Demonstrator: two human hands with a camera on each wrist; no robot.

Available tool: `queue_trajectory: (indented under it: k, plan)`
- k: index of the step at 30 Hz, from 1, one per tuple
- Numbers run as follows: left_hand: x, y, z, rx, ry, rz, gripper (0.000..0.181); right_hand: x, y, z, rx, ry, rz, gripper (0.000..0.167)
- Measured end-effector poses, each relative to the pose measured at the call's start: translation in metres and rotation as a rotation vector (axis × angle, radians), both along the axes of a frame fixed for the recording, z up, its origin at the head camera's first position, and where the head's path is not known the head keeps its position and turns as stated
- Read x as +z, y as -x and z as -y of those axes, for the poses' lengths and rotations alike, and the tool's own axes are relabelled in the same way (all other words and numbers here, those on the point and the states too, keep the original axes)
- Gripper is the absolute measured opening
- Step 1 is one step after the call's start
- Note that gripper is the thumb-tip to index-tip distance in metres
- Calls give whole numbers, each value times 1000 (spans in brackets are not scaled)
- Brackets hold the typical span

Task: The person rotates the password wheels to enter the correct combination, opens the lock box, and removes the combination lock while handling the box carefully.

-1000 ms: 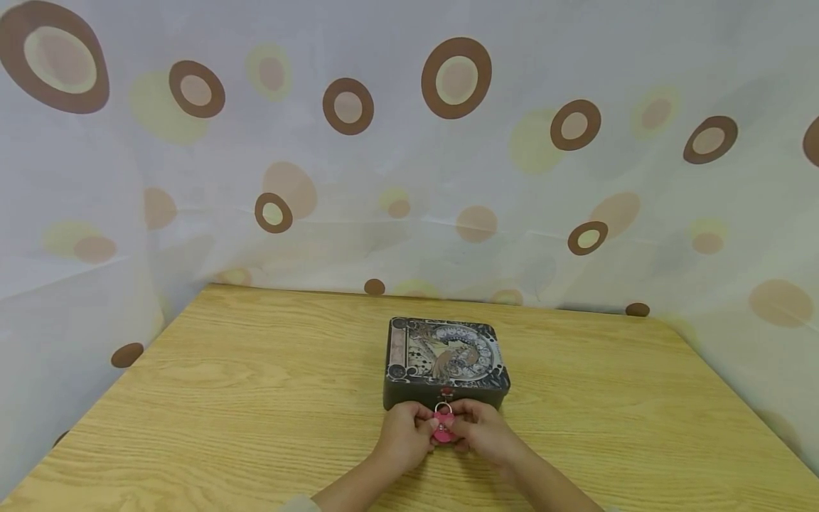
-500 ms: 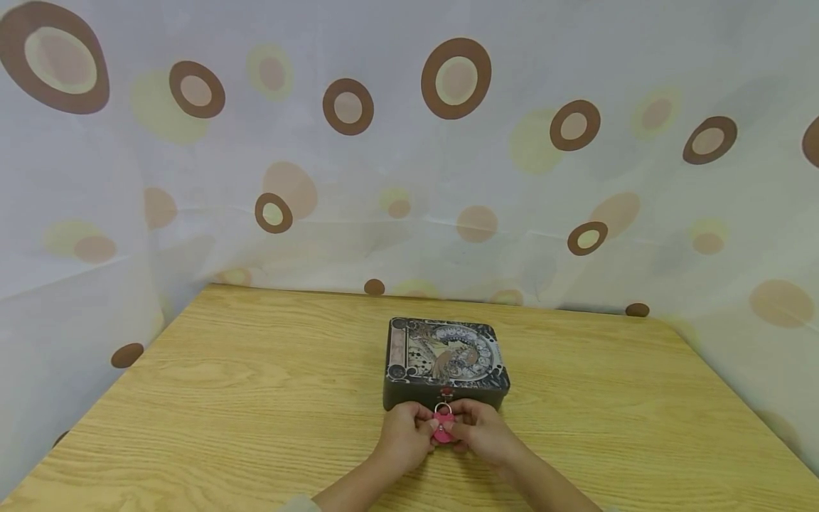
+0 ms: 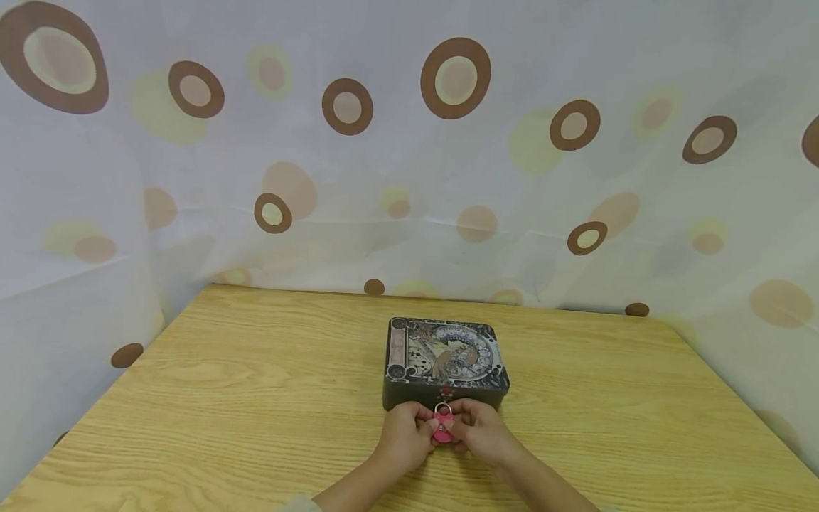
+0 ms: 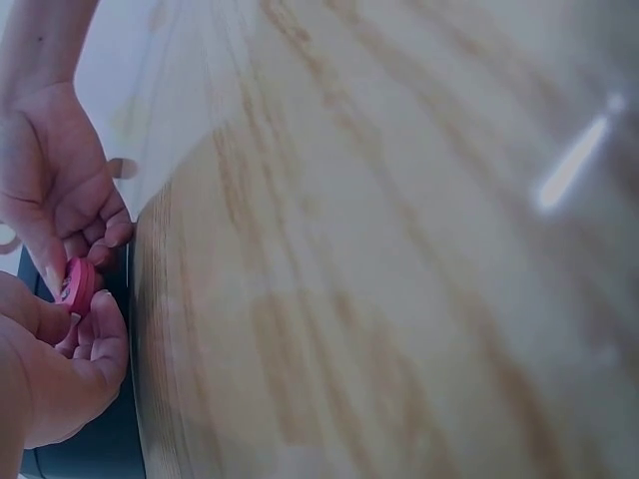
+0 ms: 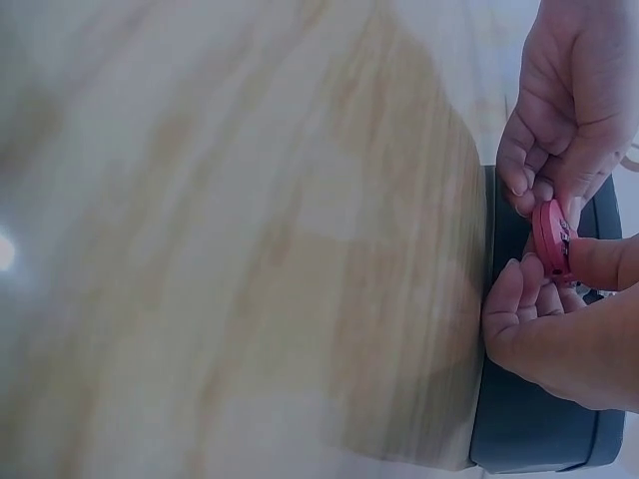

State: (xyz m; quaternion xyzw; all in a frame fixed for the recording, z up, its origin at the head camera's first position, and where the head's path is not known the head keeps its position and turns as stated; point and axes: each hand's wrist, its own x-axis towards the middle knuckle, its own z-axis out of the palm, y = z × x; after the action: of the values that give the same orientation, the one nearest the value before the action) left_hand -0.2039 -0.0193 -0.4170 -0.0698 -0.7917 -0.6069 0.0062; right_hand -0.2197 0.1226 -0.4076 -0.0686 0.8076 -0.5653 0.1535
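Note:
A small pink padlock [image 3: 443, 431] with a silver shackle [image 3: 443, 407] is at the front of a dark box [image 3: 448, 355] with a printed lid. My left hand [image 3: 404, 435] pinches the padlock from the left, thumb on its face. From the other side my right hand [image 3: 484, 432] pinches it too, its thumb also on the face. The shackle stands up just below the red and metal clasp [image 3: 446, 392]; whether it passes through the clasp is too small to tell. In the right wrist view the padlock [image 5: 552, 239] shows edge-on between the fingertips.
The box sits on a wood-grain table [image 3: 256, 398], its lid down. Behind and at both sides hangs a pale cloth [image 3: 397, 163] with brown and yellow circles. Glare shows on the table in both wrist views.
Both hands keep their grip on the padlock, with the thumbs shifting very slightly on its face. The box has not moved.

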Motion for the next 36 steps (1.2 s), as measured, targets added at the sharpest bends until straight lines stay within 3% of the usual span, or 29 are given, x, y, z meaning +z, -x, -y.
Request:
queue_trajectory:
  k: [7,24,36]
  plan:
    - [-1,0,0,5,6,-26,7,-1,1,0,-2,4,10,28]
    - [-3,3,1,-5,-5,13,7,0,1,-10,23,65,66,29]
    - [-1,2,1,4,-7,28,7,0,2,-13,56,111,58,35]
